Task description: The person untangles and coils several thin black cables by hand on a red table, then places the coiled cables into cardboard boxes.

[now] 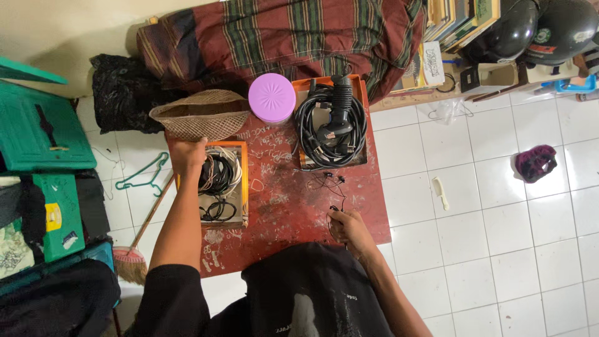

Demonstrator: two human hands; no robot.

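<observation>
On the red bench [281, 187], the left hand [187, 156] rests on the left box [243, 187] of cords [218, 175], its grip hidden. Right of that box, the right hand [349, 229] pinches black earphones [329, 181], near the bench's front edge.

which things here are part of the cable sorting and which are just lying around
In use:
left hand on the orange box of cables
right hand holding black earphones
orange tray of black cable coil

Lying about:
purple round lid
woven cap
white comb
green hanger
broom
helmets
</observation>
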